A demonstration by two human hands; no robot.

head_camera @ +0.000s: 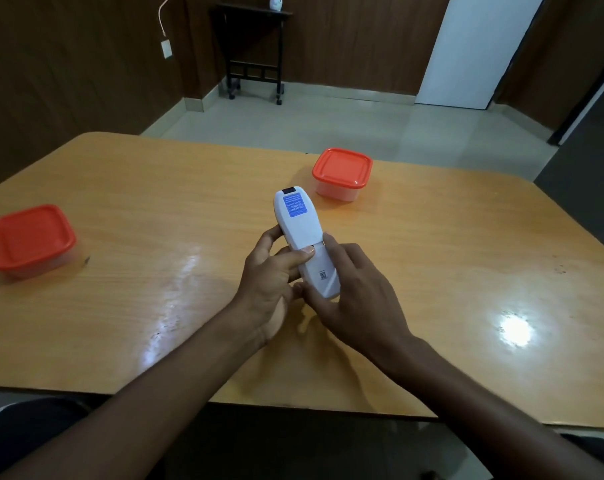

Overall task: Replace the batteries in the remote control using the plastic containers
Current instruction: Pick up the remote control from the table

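Remote control: white, back side up with a blue sticker, held over the middle of the wooden table.
Left hand: grasps the remote, thumb pressing on its back.
Right hand: fingers curled around the battery cover.
Left container: orange lid on.
Right container: lid on, beyond the remote.

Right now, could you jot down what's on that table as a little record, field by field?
Remote: white remote control, back side up, blue label near its far end
Left hand: left hand grips the remote, thumb on its back
Right hand: right hand holds the near end at the battery cover
Containers: left container and far container, both with orange lids on
Surface: wooden table
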